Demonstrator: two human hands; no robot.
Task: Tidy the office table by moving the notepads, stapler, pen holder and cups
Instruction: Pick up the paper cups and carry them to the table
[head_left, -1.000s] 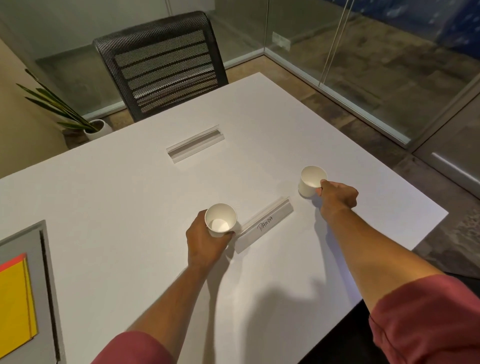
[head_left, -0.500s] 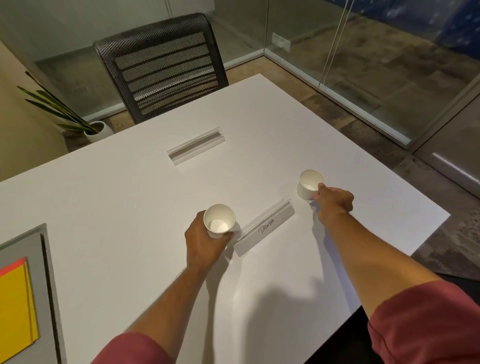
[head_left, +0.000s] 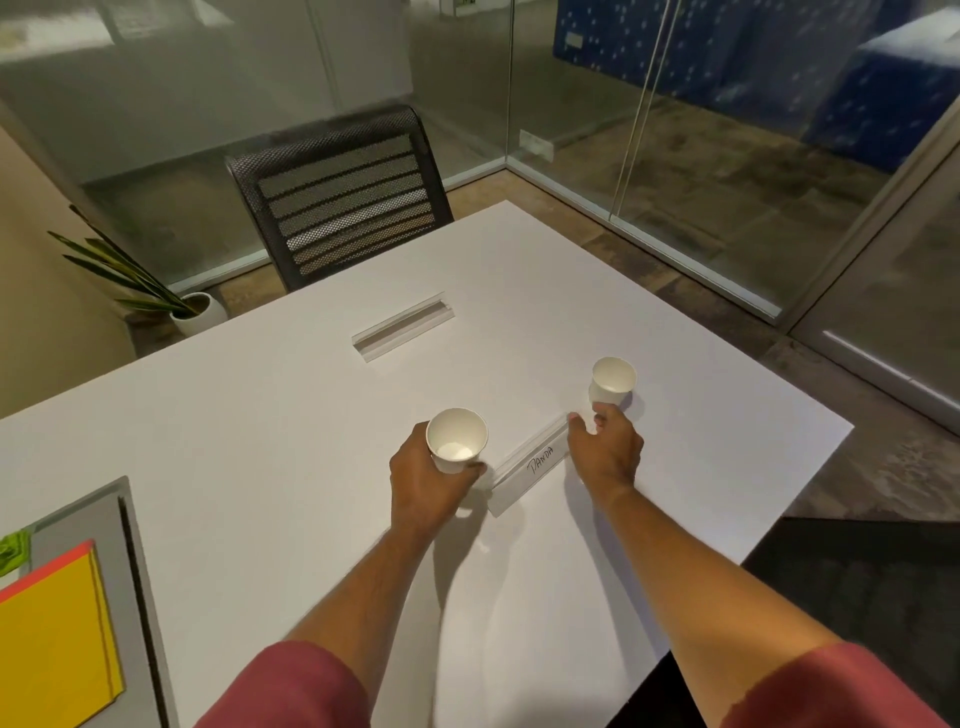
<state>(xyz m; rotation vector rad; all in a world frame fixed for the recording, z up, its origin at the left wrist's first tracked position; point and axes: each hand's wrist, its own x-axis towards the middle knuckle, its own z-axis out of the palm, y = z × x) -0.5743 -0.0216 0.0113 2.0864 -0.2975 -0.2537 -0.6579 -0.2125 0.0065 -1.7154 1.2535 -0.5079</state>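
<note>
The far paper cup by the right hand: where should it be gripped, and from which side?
Probably round the side wall of the far paper cup, from the near side where the right hand sits. It stands upright, mouth open upward, so fingers can wrap its tapered wall.

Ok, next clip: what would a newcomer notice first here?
Two white paper cups mid-table: the left hand grips the near cup, while the right hand sits just behind the far cup, fingers at its base. Between the hands lies a white nameplate with handwriting, and a yellow notepad sits at the left edge.
</note>
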